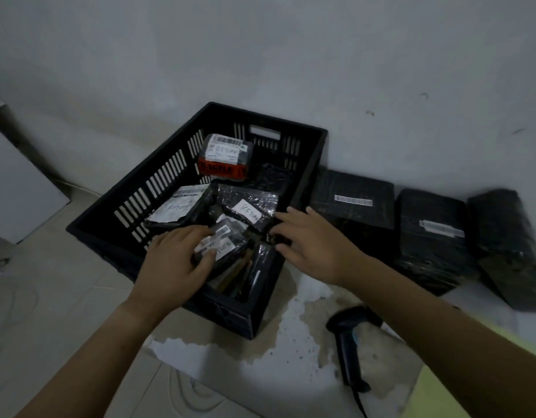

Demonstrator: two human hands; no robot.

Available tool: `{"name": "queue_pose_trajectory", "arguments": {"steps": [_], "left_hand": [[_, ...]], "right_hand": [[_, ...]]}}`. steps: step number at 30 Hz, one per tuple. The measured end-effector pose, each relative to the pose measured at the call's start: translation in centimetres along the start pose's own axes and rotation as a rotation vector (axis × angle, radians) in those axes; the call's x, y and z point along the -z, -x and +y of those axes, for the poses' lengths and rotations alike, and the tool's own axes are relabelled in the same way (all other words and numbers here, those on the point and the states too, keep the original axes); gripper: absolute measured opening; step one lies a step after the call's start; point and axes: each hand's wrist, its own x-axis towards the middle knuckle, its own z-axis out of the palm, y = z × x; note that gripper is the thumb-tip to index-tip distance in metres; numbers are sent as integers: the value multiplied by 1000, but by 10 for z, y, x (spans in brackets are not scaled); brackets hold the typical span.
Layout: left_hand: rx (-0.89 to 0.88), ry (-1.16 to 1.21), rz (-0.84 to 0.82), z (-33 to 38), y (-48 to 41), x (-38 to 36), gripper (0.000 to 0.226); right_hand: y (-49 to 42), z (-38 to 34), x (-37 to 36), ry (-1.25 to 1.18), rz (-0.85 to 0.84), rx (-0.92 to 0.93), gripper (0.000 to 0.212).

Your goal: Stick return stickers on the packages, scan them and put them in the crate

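Inside the crate, the left hand is gripping a labelled package while the right hand is resting spread, straight fingers against a second package.

Grey wall, stained tiled floor, and a white board at far left.

The pale tiled floor, stained at lower centre, bears a black slatted crate at centre, three black wrapped packages in a row along the wall at right, and a handheld barcode scanner at lower right.
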Motion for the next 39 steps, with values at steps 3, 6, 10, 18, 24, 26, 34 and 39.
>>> {"name": "queue_pose_trajectory", "arguments": {"steps": [3,6,10,18,24,26,34,39], "left_hand": [[-106,159,-49,41,-18,-13,43],[-201,250,-85,84,-41,-34,41],[-174,270,-227,113,-72,-66,46],[-260,143,-239,116,-84,-82,53],[-256,93,-243,118,-85,-81,51],[-248,82,-246,119,-84,-81,50],[-253,97,-213,121,-82,-81,50],[-232,117,-227,123,-82,-79,49]], "right_hand": [[58,17,-19,-114,85,-53,52],[115,42,-52,-222,17,-227,58],[176,70,-92,-319,-53,-422,60],[212,104,-132,-445,-30,-693,63],[163,134,-133,-307,232,-720,39],[138,145,-131,-300,194,-704,46],[65,168,-126,-92,-352,-794,81],[60,161,-131,-116,-288,-773,74]]}}
